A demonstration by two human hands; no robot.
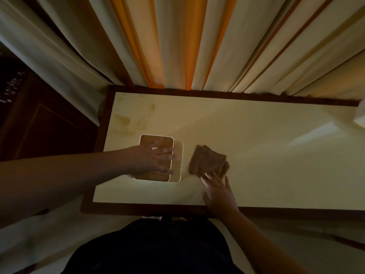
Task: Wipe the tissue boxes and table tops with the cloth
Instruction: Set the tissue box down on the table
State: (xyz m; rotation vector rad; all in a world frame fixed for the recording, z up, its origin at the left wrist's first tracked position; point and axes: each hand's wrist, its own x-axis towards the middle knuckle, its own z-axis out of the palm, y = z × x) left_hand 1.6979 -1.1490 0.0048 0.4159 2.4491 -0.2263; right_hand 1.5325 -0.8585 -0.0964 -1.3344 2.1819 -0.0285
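A white tissue box (176,161) with a brown wooden lid stands on the left part of the cream table top (246,135). My left hand (152,160) lies flat on the lid with its fingers spread and straight. To the right of the box lies a folded brown cloth (206,162). My right hand (217,189) reaches from the near edge, and its straight fingertips touch the cloth's near corner.
The table has a dark wooden rim (276,211) and stands against cream and orange curtains (177,46). Faint stains (134,117) mark the table's far left corner. A pale object (360,115) shows at the right edge. Dark wooden furniture (39,125) stands to the left.
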